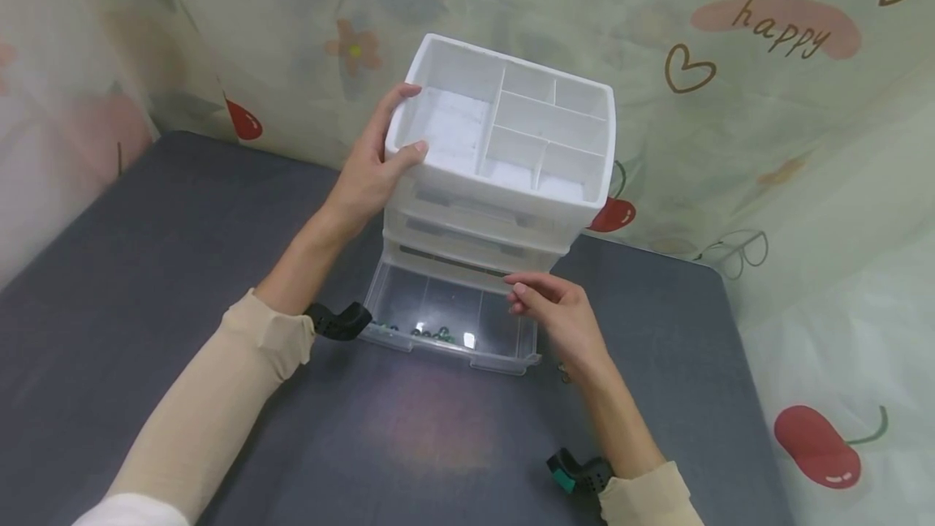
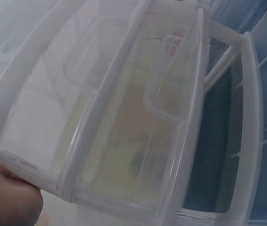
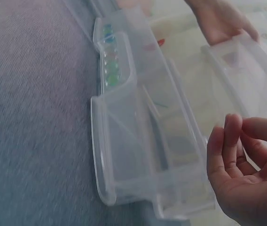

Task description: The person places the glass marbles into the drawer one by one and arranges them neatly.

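Note:
A white plastic drawer organizer (image 1: 478, 222) stands on the table, its top divided into several compartments. My left hand (image 1: 372, 165) grips the organizer's upper left corner, thumb over the front rim and a finger over the side rim. The clear bottom drawer (image 1: 467, 307) is pulled out, and several green glass marbles (image 1: 441, 334) lie along its front. Over the drawer's right part hovers my right hand (image 1: 558, 311), fingers loosely bent and thumb near the fingertips; nothing shows between them. In the left wrist view the upper drawers (image 2: 110, 94) are closed.
Small shiny objects (image 1: 564, 372) lie on the dark grey table (image 1: 307, 445), right of the drawer and partly behind my right wrist. A patterned curtain (image 1: 730, 136) hangs behind the table. Black bands with camera mounts (image 1: 339, 321) sit on both wrists.

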Tool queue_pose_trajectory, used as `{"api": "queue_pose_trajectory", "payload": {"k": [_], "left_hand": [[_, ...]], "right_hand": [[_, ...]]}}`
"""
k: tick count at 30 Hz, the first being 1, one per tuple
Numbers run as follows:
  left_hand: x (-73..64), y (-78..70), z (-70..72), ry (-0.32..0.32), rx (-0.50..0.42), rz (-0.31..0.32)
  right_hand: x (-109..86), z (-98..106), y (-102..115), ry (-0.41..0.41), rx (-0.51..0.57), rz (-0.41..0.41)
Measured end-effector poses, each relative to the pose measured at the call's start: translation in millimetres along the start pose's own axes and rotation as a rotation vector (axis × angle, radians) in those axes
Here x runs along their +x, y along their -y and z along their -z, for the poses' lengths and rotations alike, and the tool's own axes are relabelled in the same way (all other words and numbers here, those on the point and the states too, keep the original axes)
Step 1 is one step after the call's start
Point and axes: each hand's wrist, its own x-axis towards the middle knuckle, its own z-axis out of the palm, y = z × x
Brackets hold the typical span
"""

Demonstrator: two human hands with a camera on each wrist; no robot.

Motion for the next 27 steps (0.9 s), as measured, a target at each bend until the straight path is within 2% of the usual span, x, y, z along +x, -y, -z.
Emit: {"api": "queue_pose_trajectory", "payload": {"k": [11,18,27], "left_hand": [[-0.1,-0.6,-0.7,-0.006,-0.007,0.009],[0.2,-1.3,-1.4,-0.005,0.001,0.005],[0.1,-1.7,-1.6,-0.011,0.009,0.006]], "right_hand": [[-13.4,24,-8,-0.051,-0.014,-0.015],[-23.0,39,-15,-0.074,-0.044,-0.056],[-37.9,45,-2,-0.073,-0.057,-0.070]]}}
